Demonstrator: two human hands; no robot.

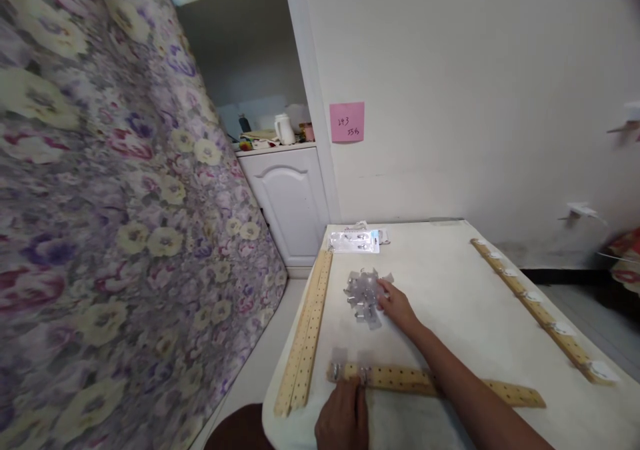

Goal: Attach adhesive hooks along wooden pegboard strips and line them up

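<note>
On the desk (425, 257), right grip (397, 305) was slightly parted at the edge of a clear packet pile (364, 297), hold unclear; left grip (343, 413) met a perforated wooden strip (400, 378), closure indiscernible.

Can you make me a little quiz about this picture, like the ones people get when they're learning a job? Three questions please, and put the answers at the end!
1. Pick one: which hand reaches the pile of small clear packets?
A) the left
B) the right
C) neither

2. True or false: the pink note is stuck on the table top.

3. Fill in the gap: the wooden strip nearest the left hand is dotted with small ____.

Key:
1. B, the right hand.
2. False, it is on the wall.
3. holes.
</note>
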